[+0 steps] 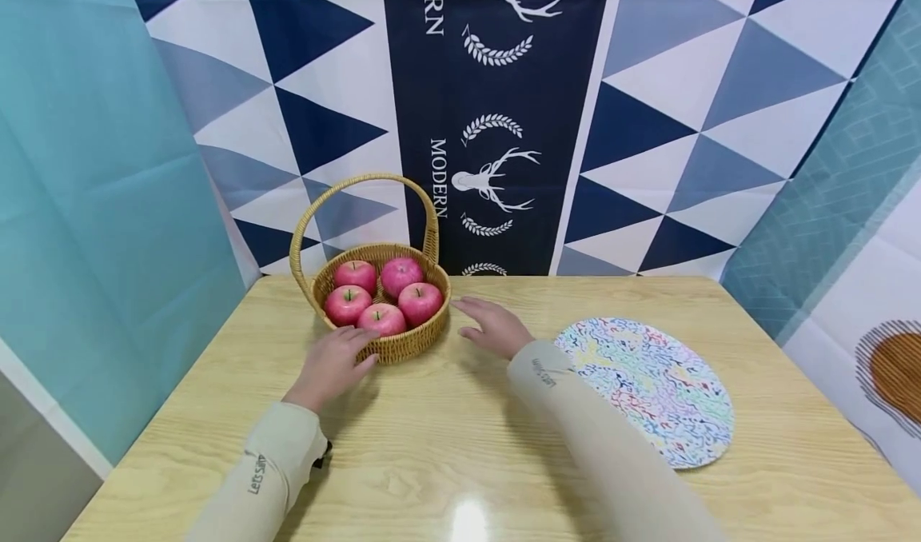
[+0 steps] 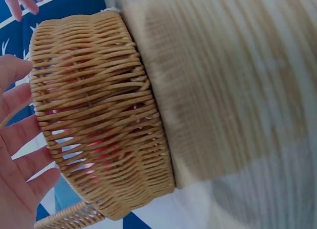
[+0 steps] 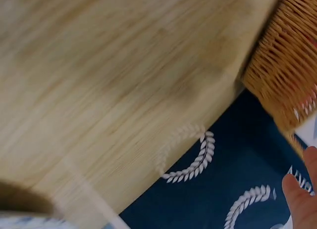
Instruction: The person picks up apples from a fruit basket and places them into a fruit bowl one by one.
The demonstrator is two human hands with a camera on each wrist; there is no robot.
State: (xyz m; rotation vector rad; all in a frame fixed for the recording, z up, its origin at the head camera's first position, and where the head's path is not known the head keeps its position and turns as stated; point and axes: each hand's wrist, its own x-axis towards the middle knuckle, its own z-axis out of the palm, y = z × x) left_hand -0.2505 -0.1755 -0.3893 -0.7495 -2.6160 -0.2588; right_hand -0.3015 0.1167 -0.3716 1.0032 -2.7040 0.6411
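A wicker basket [image 1: 403,346] with a tall hoop handle stands at the back left of the table and holds several red apples [image 1: 348,305]. My left hand [image 1: 331,368] is at the basket's near left rim, fingers spread and not curled round it. In the left wrist view those fingers [image 2: 22,135] lie against or very near the woven side; contact is hard to tell. My right hand [image 1: 496,326] hovers just right of the basket, apart from it, with nothing in it. Only part of that hand [image 3: 302,194] shows in the right wrist view.
A round, multicoloured speckled mat [image 1: 651,390] lies on the right of the wooden table [image 1: 432,446], partly behind my right forearm. A patterned cloth [image 1: 496,126] hangs behind the table's back edge, and a teal curtain [image 1: 93,166] hangs at the left.
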